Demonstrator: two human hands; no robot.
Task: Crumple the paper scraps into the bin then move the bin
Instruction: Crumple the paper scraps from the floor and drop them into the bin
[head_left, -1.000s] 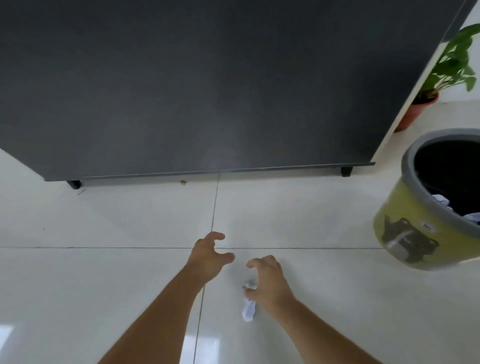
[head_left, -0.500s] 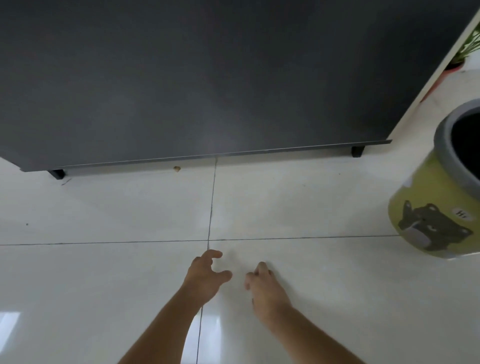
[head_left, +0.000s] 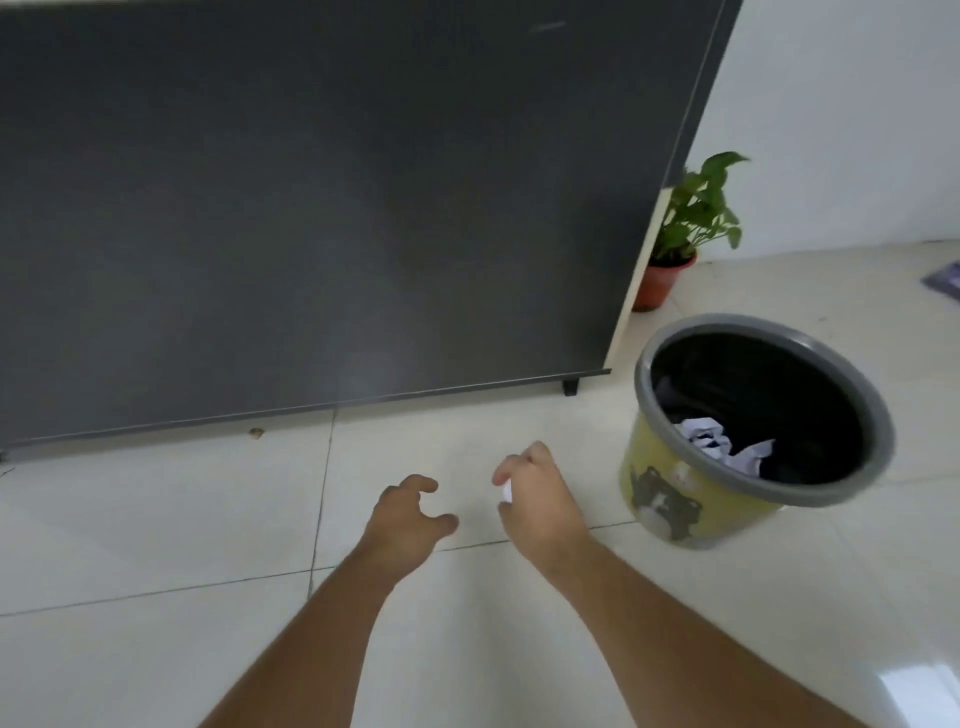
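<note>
My right hand (head_left: 540, 499) is closed around a small white paper scrap (head_left: 506, 492), of which only a sliver shows between the fingers. It hovers above the floor, just left of the bin. My left hand (head_left: 410, 514) is beside it, fingers curled and apart, holding nothing. The bin (head_left: 675, 512) is yellow with a bear picture, a grey rim and a black liner. It stands on the floor at the right. Crumpled white paper (head_left: 722, 449) lies inside it.
A large dark grey panel (head_left: 337, 208) on small feet stands straight ahead. A potted green plant (head_left: 691, 228) in a red pot sits behind the bin by the white wall. Pale glossy floor tiles (head_left: 156, 519) spread all around. A small brown crumb (head_left: 255, 432) lies by the panel's base.
My right hand closed over the scrap on the floor and lifted it, moving toward the bin. The view swung right and up, bringing the whole bin and plant into sight.
</note>
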